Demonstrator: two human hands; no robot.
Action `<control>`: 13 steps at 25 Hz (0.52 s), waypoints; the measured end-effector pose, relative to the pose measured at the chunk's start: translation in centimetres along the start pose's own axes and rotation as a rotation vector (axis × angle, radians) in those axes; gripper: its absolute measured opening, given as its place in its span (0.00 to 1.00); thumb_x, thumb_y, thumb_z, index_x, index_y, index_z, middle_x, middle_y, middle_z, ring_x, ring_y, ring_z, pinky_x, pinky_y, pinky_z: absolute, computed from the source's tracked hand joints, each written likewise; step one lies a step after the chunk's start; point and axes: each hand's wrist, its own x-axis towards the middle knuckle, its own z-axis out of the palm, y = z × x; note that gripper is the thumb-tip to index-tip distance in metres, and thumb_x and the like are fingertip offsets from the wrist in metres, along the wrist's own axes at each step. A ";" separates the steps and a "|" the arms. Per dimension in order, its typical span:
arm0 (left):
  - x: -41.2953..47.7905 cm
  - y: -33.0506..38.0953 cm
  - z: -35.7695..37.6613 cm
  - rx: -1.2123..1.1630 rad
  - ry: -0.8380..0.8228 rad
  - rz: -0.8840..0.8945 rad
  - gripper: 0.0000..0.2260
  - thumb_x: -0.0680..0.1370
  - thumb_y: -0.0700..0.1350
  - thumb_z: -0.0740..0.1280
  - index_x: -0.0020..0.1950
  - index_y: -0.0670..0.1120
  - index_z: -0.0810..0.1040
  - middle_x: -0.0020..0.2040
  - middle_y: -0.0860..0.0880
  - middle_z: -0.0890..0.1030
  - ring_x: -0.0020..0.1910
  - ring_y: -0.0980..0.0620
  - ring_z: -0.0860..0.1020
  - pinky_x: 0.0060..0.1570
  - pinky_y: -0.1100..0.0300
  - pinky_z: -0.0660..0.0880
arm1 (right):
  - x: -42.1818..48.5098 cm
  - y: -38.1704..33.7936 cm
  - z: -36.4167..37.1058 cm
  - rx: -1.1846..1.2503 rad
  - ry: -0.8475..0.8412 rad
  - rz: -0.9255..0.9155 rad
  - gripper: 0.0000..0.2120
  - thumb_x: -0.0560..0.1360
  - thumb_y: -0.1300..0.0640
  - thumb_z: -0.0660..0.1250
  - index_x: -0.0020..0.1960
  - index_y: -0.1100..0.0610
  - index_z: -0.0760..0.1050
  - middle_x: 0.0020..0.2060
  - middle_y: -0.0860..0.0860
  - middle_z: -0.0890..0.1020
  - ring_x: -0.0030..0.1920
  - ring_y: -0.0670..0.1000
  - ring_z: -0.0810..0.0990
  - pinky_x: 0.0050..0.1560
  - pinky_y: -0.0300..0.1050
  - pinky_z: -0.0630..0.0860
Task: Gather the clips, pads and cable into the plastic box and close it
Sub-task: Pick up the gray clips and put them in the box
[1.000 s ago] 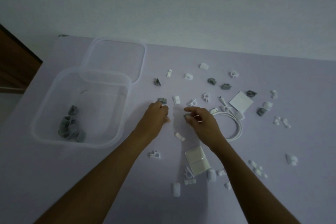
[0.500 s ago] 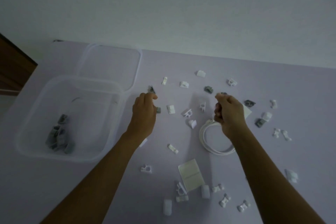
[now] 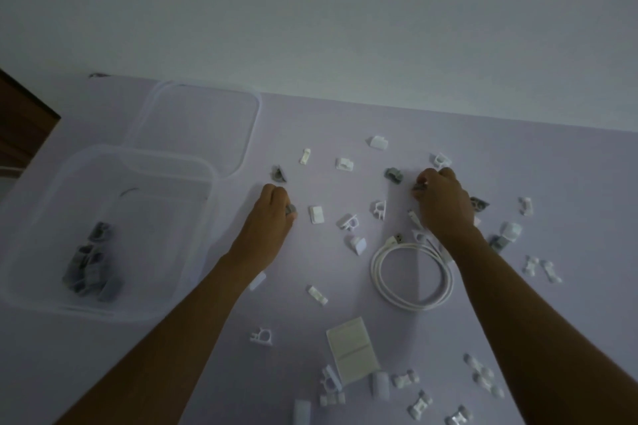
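**Q:** How's the tidy-up going, nearly done?

**Me:** Nah, early days. Left to right: the plastic box (image 3: pixel 138 151) sits open at 9 o'clock on the table (image 3: pixel 569 166), with a small heap of grey clips (image 3: pixel 91 266) in its near left corner. That's all that's in there so far. The lid (image 3: pixel 196 128) lies flat behind it at about 11 o'clock, so closing is a long way off.

**Q:** And your hands?

**Me:** My left hand (image 3: pixel 272 217) is just right of the box, curled around a grey clip (image 3: pixel 291 209). A loose grey clip (image 3: pixel 279 174) lies at its 12 o'clock. My right hand (image 3: pixel 443 203) is up at 2 o'clock, and its fingertips look to be pinching a second grey clip (image 3: pixel 418 186).

**Q:** What's left?

**Me:** Most of it, lol. The cable (image 3: pixel 414 308) is coiled on the table at 4 o'clock, partly under my right forearm, and I'm not holding it. A pad (image 3: pixel 352 348) lies at 6 o'clock. White clips (image 3: pixel 348 221) are scattered from 12 round to 5. I'd say I'm well under halfway: both handfuls go in the box next, then all the white stuff.
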 end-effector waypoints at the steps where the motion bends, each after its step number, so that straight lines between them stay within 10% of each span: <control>1: 0.1 0.3 0.0 -0.030 0.014 -0.020 0.06 0.77 0.39 0.64 0.44 0.39 0.69 0.40 0.41 0.70 0.36 0.46 0.70 0.38 0.51 0.74 | 0.2 0.1 0.0 0.052 0.022 0.006 0.10 0.78 0.57 0.62 0.56 0.61 0.74 0.55 0.59 0.75 0.48 0.62 0.79 0.50 0.52 0.75; 9: 3.1 0.9 -1.5 -0.122 0.243 -0.196 0.06 0.79 0.39 0.57 0.48 0.40 0.72 0.44 0.39 0.77 0.41 0.41 0.75 0.41 0.51 0.72 | -0.4 -1.4 -1.6 1.775 -0.321 0.556 0.07 0.76 0.61 0.60 0.41 0.58 0.74 0.32 0.54 0.75 0.20 0.47 0.66 0.21 0.33 0.60; 13: 3.8 0.9 -1.0 0.061 0.269 -0.315 0.14 0.81 0.49 0.56 0.48 0.38 0.71 0.45 0.37 0.76 0.41 0.38 0.77 0.40 0.51 0.73 | 0.0 -1.9 -1.3 1.366 -0.264 0.518 0.14 0.77 0.54 0.63 0.33 0.56 0.69 0.29 0.53 0.74 0.22 0.49 0.66 0.22 0.37 0.62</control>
